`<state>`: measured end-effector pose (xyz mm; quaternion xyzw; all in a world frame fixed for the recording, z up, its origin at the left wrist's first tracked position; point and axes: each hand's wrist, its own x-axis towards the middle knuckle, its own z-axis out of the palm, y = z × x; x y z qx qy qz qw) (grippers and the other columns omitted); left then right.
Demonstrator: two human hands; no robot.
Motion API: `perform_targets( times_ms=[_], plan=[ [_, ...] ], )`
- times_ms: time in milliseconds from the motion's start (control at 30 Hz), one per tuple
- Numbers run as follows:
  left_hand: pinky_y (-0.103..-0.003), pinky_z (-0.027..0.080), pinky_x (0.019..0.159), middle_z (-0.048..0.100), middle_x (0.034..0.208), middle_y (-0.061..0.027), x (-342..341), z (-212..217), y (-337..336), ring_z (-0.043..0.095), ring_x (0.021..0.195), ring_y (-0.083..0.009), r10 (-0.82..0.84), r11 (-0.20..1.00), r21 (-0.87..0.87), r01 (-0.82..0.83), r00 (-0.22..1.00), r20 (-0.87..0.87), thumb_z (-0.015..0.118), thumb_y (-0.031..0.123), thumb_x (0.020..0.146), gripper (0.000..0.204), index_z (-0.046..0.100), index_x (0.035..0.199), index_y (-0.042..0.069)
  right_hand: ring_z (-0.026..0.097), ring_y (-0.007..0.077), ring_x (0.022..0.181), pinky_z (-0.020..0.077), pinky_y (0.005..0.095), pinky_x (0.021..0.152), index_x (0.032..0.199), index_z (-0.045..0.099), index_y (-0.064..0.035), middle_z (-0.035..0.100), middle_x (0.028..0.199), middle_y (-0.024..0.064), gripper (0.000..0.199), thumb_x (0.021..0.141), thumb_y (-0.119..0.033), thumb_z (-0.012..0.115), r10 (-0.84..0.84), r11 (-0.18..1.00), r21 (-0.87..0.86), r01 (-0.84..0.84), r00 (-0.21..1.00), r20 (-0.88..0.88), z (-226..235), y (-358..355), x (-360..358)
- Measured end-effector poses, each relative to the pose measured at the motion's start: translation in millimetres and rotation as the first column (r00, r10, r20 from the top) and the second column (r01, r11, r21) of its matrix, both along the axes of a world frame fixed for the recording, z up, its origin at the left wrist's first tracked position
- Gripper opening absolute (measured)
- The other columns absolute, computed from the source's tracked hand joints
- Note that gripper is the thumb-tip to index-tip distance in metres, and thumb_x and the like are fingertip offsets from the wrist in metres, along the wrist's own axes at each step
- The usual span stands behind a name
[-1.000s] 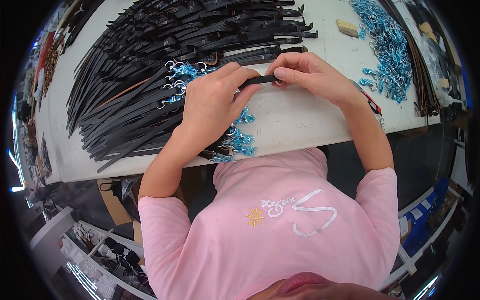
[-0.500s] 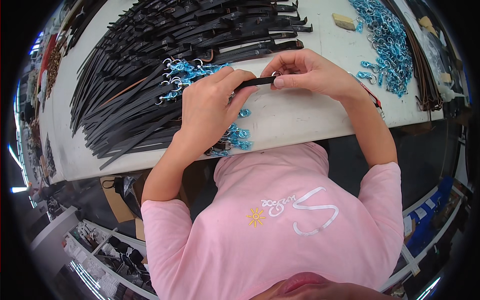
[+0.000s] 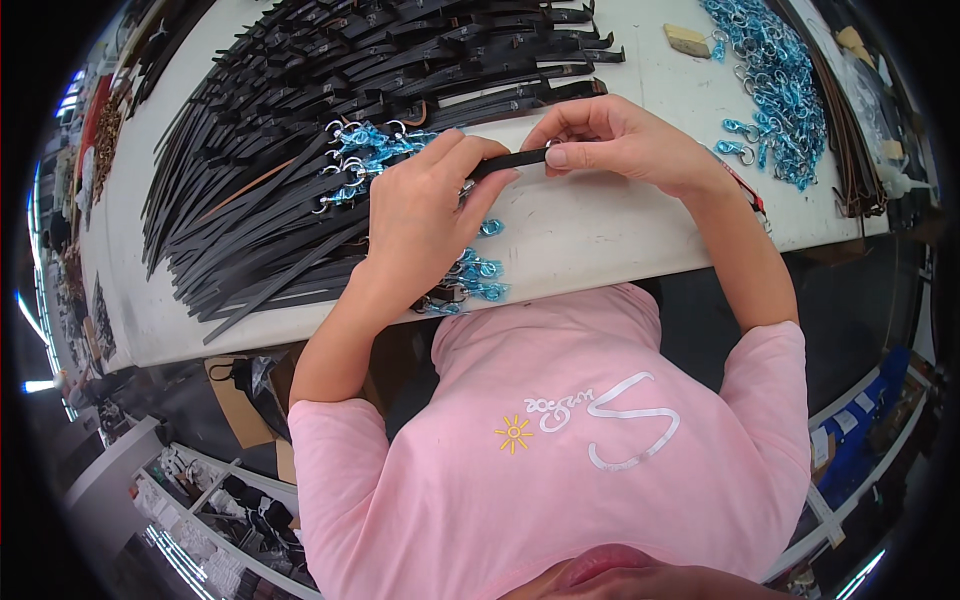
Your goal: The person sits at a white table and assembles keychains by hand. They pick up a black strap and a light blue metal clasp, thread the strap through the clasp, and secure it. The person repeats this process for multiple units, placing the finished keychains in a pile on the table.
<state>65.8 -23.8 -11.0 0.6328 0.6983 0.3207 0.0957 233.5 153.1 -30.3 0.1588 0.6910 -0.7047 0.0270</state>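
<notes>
A black strap (image 3: 522, 160) stretches between my two hands above the white table. Closed around its left part is my left hand (image 3: 425, 205), with the fingers on top and the thumb below. My right hand (image 3: 620, 148) pinches the strap's right end between thumb and fingers; a small bit of a metal ring shows at that pinch, mostly covered by the thumb. Beside and beneath my left hand lie blue-wrapped metal clasps (image 3: 375, 145) with rings, joined to black straps. More blue-wrapped clasps (image 3: 480, 275) lie near the table's front edge.
A wide pile of black straps (image 3: 330, 90) covers the table's left and back. At the far right lies a heap of blue-wrapped clasps (image 3: 775, 90), with brown straps (image 3: 850, 150) beyond it. A yellowish block (image 3: 687, 40) rests near that heap. The white table (image 3: 600, 245) ends close to my body.
The ring at the strap's end is now more covered by my right thumb and fingers. My left hand has shifted very slightly to the right, still on the strap.
</notes>
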Motion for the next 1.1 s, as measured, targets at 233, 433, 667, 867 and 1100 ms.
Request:
perform_targets(
  times_ms=[233,433,667,867,1100],
  plan=[
    [-0.034,0.048,0.053,0.064,0.081,-0.0042,4.3,8.6,-1.3,0.064,0.061,-0.0251,-0.048,0.999,-0.025,0.047,0.998,-0.04,0.076,0.018,0.084,0.015,0.071,0.096,0.009,0.056,0.0055,0.081,0.0439,0.0233,0.08,0.092,0.066,-0.0068,0.062,0.084,-0.0032,0.022,0.096,-0.029,0.066,0.064,0.994,-0.092,-0.061,0.997,0.04,5.1,-5.9,-10.3],
    [-0.034,0.048,0.054,0.064,0.08,-0.0044,5.1,-1.5,-1.0,0.064,0.062,-0.0257,-0.046,0.999,0.023,0.046,0.999,0.012,0.076,0.015,0.083,0.015,0.072,0.096,0.009,0.049,0.0043,0.08,0.0383,0.022,0.074,0.087,0.061,-0.0083,0.055,0.082,-0.0046,0.022,0.094,-0.028,0.067,0.037,0.99,-0.137,-0.036,0.999,0.007,2.4,-14.4,-11.6],
    [-0.034,0.048,0.055,0.064,0.079,-0.0045,2.8,0.4,2.6,0.064,0.063,-0.0257,-0.016,1.0,0.001,0.016,1.0,0.018,0.076,0.017,0.084,0.015,0.072,0.096,0.009,0.047,0.0053,0.078,0.0371,0.0218,0.072,0.089,0.059,-0.0087,0.054,0.082,-0.0041,0.017,0.096,-0.023,0.063,-0.006,0.995,-0.099,0.013,0.998,0.068,2.6,-14.1,-12.4],
    [-0.029,0.043,0.05,0.063,0.075,-0.0053,0.0,2.5,-0.6,0.056,0.054,-0.0166,-0.019,0.999,0.042,0.022,0.998,-0.058,0.08,0.015,0.081,0.018,0.073,0.096,0.008,0.052,0.0074,0.074,0.0419,0.0247,0.067,0.091,0.057,-0.0039,0.054,0.078,-0.0011,0.018,0.098,-0.02,0.061,0.109,0.973,0.206,-0.101,0.994,-0.031,5.3,-16.7,-15.2],
    [-0.033,0.04,0.049,0.06,0.065,-0.0047,-47.5,61.4,-31.8,0.055,0.052,-0.0222,0.234,0.968,0.171,-0.185,0.908,-0.346,0.082,0.031,0.08,0.029,0.066,0.075,0.007,0.05,0.0078,0.068,0.0439,0.0249,0.064,0.086,0.056,-0.0026,0.053,0.076,-0.001,0.02,0.097,-0.018,0.062,-0.041,0.999,-0.025,0.038,0.992,-0.117,14.7,-38.3,-22.5]
  ],
)
